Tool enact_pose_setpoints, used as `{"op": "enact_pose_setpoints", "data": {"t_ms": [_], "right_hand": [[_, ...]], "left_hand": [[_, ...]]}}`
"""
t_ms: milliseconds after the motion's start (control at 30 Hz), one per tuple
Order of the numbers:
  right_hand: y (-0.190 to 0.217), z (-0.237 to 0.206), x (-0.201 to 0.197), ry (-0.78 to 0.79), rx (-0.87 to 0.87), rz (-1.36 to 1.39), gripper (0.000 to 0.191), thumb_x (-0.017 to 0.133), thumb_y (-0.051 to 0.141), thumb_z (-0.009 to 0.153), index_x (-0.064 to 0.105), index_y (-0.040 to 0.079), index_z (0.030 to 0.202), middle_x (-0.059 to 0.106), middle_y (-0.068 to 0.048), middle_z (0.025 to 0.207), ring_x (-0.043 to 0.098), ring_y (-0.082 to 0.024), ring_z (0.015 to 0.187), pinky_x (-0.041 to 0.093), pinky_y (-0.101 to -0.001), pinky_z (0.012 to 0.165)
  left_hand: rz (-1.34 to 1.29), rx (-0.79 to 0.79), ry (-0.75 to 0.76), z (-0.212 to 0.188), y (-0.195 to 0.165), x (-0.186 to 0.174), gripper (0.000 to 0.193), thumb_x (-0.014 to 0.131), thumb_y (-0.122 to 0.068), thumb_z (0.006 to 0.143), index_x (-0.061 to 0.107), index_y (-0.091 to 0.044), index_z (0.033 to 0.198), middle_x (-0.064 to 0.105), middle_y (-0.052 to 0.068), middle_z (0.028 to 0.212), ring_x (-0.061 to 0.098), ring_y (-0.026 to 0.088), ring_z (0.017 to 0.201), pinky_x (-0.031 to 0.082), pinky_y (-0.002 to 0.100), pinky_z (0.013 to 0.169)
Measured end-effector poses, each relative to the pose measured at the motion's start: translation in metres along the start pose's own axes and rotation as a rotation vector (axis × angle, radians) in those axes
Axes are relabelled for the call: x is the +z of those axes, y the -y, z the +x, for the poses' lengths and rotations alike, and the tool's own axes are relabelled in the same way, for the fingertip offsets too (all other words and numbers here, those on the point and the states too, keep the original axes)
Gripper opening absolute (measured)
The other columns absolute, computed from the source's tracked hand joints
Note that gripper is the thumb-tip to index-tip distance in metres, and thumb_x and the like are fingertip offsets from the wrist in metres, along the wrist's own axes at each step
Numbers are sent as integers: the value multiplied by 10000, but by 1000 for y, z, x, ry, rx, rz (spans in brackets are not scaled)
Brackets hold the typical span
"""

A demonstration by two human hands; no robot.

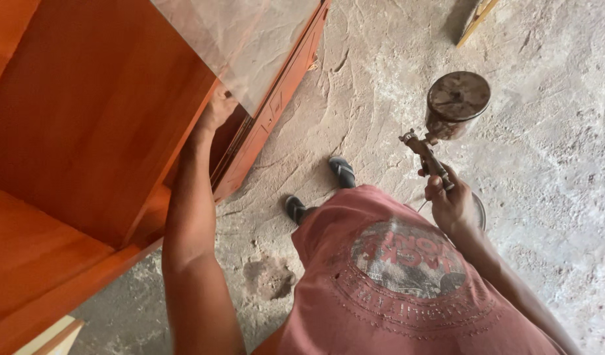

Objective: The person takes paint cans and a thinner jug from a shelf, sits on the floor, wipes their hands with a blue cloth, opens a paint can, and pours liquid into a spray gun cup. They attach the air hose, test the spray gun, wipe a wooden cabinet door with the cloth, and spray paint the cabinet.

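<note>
Hands apart: one on an orange-brown cabinet, one gripping a spray gun.

The left hand (215, 113) reaches out on a straight arm and presses against the cabinet (99, 131) edge; its fingers are hidden behind the panel, so their grip cannot be told. The right hand (450, 204) is closed around the handle of the spray gun (440, 125), its metal cup uppermost, above the rough concrete floor (545, 164). The cabinet runs out of view.
</note>
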State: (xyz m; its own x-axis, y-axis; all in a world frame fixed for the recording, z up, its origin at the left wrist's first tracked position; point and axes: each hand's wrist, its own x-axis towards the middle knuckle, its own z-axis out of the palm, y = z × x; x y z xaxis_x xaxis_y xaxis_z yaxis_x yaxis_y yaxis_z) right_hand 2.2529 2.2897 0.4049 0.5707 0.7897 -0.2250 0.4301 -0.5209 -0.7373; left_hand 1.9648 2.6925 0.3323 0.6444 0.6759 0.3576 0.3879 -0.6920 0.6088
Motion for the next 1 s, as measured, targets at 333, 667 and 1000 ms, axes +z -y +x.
{"op": "enact_pose_setpoints", "data": {"t_ms": [333, 667, 1000], "right_hand": [[-66, -3, 6, -14, 57, -19, 698, 399, 613, 993, 655, 63, 1338, 563, -4, 646, 519, -109, 572, 437, -324, 535], [-90, 80, 9, -45, -330, 130, 467, 557, 320, 1067, 554, -8, 1399, 735, -89, 1116, 686, -134, 798, 575, -298, 715], [-99, 209, 30, 288, -1091, 12, 553, 727, 50, 879, 541, -20, 1395, 577, -238, 1383, 640, -437, 1169, 620, -485, 877]], "left_hand": [[-539, -321, 25, 1, 19, 59, 265, 675, -249, 1022, 653, -47, 1192, 547, 205, 1017, 429, 369, 903, 329, 447, 790], [-507, -574, -424, -16, -6, 129, 188, 596, -218, 1033, 529, -81, 923, 540, 74, 712, 484, 173, 627, 385, 311, 563], [-1125, -997, 52, -45, -240, 246, 489, 644, -319, 943, 511, -128, 1373, 660, 34, 1175, 636, 126, 1074, 532, 306, 887]]}}
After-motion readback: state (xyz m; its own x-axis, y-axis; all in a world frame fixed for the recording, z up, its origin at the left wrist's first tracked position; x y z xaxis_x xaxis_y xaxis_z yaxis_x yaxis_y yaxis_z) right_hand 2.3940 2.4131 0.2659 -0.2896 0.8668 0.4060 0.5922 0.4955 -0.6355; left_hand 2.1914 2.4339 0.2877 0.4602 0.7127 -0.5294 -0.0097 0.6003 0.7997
